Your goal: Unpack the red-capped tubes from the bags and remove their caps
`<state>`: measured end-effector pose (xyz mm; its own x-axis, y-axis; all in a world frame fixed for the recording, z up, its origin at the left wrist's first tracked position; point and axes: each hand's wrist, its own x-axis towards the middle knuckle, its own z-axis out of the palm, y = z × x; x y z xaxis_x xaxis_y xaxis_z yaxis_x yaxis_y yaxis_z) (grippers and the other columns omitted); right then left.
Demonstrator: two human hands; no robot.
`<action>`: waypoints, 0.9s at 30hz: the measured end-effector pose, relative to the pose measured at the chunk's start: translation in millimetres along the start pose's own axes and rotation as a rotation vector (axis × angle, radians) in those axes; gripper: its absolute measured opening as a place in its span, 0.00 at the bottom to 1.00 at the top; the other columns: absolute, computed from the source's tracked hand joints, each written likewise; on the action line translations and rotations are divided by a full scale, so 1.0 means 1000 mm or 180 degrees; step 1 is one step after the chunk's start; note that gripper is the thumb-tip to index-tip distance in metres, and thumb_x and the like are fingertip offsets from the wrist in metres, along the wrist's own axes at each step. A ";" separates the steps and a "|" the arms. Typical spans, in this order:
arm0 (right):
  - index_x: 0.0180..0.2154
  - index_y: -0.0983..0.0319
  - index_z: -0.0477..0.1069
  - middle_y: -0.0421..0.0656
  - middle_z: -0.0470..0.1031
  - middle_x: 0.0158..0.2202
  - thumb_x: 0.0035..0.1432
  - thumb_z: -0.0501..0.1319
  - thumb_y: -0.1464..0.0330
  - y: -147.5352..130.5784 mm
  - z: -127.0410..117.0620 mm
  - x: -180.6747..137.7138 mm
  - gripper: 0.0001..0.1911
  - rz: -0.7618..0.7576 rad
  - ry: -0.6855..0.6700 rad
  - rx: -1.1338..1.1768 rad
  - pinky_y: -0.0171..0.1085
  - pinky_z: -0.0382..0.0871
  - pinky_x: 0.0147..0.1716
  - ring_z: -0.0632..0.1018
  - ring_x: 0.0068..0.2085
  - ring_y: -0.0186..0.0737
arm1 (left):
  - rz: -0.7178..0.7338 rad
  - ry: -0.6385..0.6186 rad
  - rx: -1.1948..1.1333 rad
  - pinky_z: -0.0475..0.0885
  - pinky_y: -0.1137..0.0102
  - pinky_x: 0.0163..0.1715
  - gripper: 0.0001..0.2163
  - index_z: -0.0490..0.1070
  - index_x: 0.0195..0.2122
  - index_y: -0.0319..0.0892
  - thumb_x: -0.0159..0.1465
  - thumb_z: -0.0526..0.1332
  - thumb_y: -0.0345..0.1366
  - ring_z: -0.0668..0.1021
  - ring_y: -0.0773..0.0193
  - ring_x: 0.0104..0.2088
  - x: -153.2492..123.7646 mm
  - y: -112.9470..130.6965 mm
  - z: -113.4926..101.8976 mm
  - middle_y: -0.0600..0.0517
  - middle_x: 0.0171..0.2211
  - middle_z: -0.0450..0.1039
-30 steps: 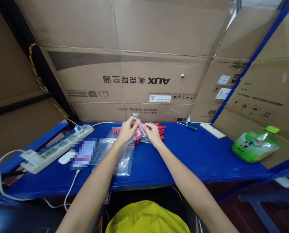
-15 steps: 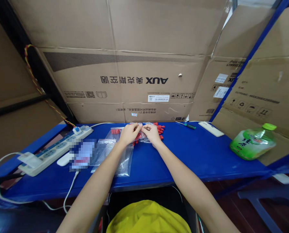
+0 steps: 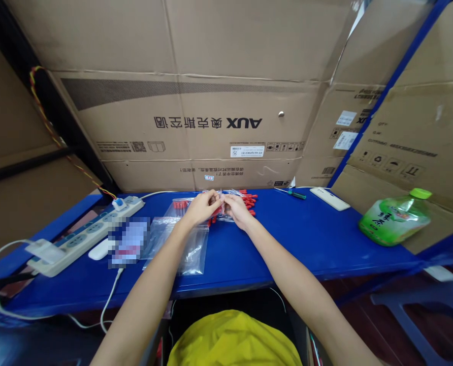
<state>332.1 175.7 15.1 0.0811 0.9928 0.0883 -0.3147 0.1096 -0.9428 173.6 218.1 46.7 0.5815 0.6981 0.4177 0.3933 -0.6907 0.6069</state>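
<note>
My left hand (image 3: 204, 206) and my right hand (image 3: 238, 209) meet at the back middle of the blue table. Fingers of both are closed in a pinch on what looks like a small clear plastic bag (image 3: 222, 207), its contents partly hidden by the fingers. Under and behind my hands lies a pile of red-ended thin pieces (image 3: 249, 199), too small to name. Left of my left hand, a bag with red-tipped pieces (image 3: 180, 205) rests on the table. Flat clear zip bags (image 3: 194, 254) lie under and beside my left forearm.
On the left are a white power strip (image 3: 93, 231), a phone with a blurred screen (image 3: 129, 243) and white cables. A green screwdriver (image 3: 297, 194), a white flat case (image 3: 329, 199) and a green bottle (image 3: 396, 218) stand or lie rightward. Cardboard (image 3: 211, 101) walls the back.
Both hands stay together at the same spot, with small finger movements. The fingertips of my right hand have turned slightly, and more of the clear plastic shows between the hands. The view has shifted slightly.
</note>
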 end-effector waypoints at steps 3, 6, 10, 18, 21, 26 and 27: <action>0.30 0.59 0.70 0.34 0.69 0.22 0.51 0.72 0.49 0.000 -0.001 0.000 0.23 -0.0012 -0.0059 -0.0078 0.33 0.67 0.27 0.71 0.24 0.32 | 0.0054 -0.0101 -0.0278 0.65 0.67 0.34 0.14 0.72 0.31 0.44 0.69 0.59 0.47 0.75 0.60 0.30 0.002 -0.001 0.000 0.51 0.29 0.78; 0.29 0.59 0.68 0.34 0.69 0.22 0.52 0.71 0.48 0.001 -0.002 0.001 0.23 -0.0054 -0.0125 -0.0147 0.33 0.68 0.27 0.71 0.25 0.32 | 0.0037 -0.0179 -0.0639 0.68 0.67 0.36 0.13 0.72 0.30 0.44 0.68 0.58 0.45 0.77 0.59 0.32 0.004 -0.002 0.001 0.50 0.30 0.79; 0.28 0.59 0.66 0.34 0.70 0.23 0.52 0.70 0.48 0.005 -0.003 0.002 0.24 -0.0120 -0.0098 -0.0190 0.32 0.67 0.26 0.71 0.25 0.31 | -0.0068 -0.0069 -0.0678 0.68 0.67 0.35 0.10 0.69 0.30 0.44 0.67 0.57 0.42 0.76 0.61 0.30 0.006 -0.008 0.005 0.52 0.28 0.78; 0.39 0.55 0.60 0.28 0.68 0.22 0.50 0.70 0.55 0.007 0.000 0.002 0.23 -0.0527 0.0096 -0.0357 0.30 0.63 0.21 0.69 0.20 0.32 | 0.0051 0.0172 0.0219 0.58 0.69 0.30 0.07 0.66 0.29 0.44 0.64 0.56 0.36 0.70 0.64 0.25 0.002 -0.001 0.007 0.55 0.24 0.71; 0.41 0.54 0.57 0.27 0.66 0.22 0.48 0.68 0.61 0.005 0.000 0.000 0.23 -0.0653 0.0088 -0.0330 0.29 0.62 0.22 0.67 0.20 0.31 | 0.0065 0.0088 0.0432 0.57 0.69 0.30 0.06 0.67 0.30 0.44 0.64 0.56 0.35 0.71 0.63 0.25 0.000 0.006 0.005 0.54 0.24 0.72; 0.41 0.54 0.56 0.25 0.63 0.21 0.46 0.62 0.67 0.001 -0.005 -0.001 0.20 -0.0763 0.0251 -0.0732 0.29 0.57 0.23 0.64 0.20 0.30 | -0.0034 0.0357 0.0934 0.54 0.67 0.30 0.07 0.69 0.31 0.45 0.67 0.56 0.36 0.73 0.59 0.28 -0.001 0.011 -0.005 0.51 0.26 0.74; 0.41 0.54 0.56 0.25 0.63 0.21 0.46 0.62 0.67 0.000 -0.006 -0.002 0.20 -0.0788 0.0306 -0.0880 0.29 0.57 0.23 0.63 0.20 0.31 | -0.0103 0.0494 0.0976 0.54 0.67 0.30 0.07 0.69 0.32 0.45 0.67 0.56 0.36 0.74 0.59 0.28 -0.001 0.011 -0.008 0.51 0.26 0.74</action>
<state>337.8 173.7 13.1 0.2152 0.9274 0.3061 -0.0086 0.3152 -0.9490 171.4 211.2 58.4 0.4591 0.7248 0.5137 0.6192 -0.6757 0.4000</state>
